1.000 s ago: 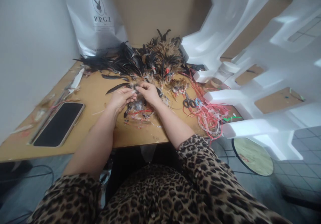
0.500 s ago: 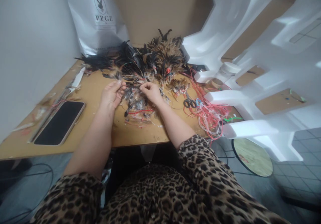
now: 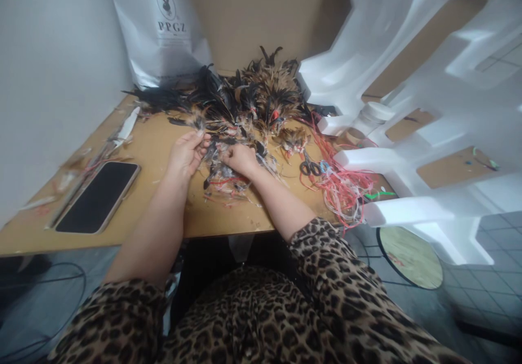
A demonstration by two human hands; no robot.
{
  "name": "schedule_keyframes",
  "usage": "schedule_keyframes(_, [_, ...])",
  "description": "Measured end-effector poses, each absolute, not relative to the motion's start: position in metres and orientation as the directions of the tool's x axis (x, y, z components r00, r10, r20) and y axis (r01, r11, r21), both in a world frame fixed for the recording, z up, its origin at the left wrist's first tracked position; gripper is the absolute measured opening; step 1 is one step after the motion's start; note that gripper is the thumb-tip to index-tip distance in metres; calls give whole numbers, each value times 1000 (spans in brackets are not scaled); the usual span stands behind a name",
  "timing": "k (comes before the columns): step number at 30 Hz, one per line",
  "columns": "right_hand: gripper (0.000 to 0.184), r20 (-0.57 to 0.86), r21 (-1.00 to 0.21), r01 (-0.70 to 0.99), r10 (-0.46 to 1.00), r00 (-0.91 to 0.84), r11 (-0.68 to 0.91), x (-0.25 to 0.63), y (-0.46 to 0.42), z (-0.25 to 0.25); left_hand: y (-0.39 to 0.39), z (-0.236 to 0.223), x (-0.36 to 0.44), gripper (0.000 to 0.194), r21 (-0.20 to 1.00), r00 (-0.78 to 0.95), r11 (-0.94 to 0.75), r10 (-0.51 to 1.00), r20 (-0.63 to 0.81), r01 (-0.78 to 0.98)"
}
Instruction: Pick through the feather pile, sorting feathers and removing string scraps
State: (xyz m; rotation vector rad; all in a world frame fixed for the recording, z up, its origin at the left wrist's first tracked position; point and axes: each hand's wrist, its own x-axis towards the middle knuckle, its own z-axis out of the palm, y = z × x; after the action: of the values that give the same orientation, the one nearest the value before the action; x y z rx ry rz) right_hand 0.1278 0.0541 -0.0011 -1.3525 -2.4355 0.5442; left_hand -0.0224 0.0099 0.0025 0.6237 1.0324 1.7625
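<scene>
My left hand [image 3: 188, 151] pinches the lower end of a small brown-and-black feather tuft [image 3: 197, 118] between thumb and fingertips. To its right, my right hand [image 3: 241, 159] is lowered onto a loose pile of fluffy grey feathers [image 3: 216, 171], its fingers drawn together; what lies between them is hidden. Behind both hands spreads a large heap of feathers, with long black ones [image 3: 159, 98] at the left and brown bunches [image 3: 277, 84] at the right. A small tied brown bunch [image 3: 294, 140] lies right of my right hand.
Black-handled scissors [image 3: 310, 168] rest beside tangled pink and white plastic strips [image 3: 346, 187]. A phone [image 3: 100, 196] lies at the table's left. White foam packing [image 3: 391, 212] stands along the right side, and a silvery bag [image 3: 163, 54] behind. A round stool [image 3: 410, 258] is below, at right.
My hands have parted. The left moved leftward with the feather tuft; the right shifted down onto the pile of fluffy grey feathers. The view has shifted slightly.
</scene>
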Motion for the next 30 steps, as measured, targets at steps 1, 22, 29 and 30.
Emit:
schedule_keyframes(1, [22,75,-481,736,859,-507,477,128,54,-1,10,3,-22,6,861,-403,-173,914,-40,-478])
schedule_keyframes(22, [24,107,-986,-157,950,-292,63,126,69,-7,7,-2,-6,6,883,-209,55,963,-171,-466])
schedule_keyframes(29, [20,148,-982,-159,938,-314,102,121,64,-9,6,-3,-3,5,878,-156,84,972,-177,-472])
schedule_keyframes(30, [20,153,-980,-166,937,-313,105,121,64,-9,7,-3,-4,4,877,-155,81,972,-174,-474])
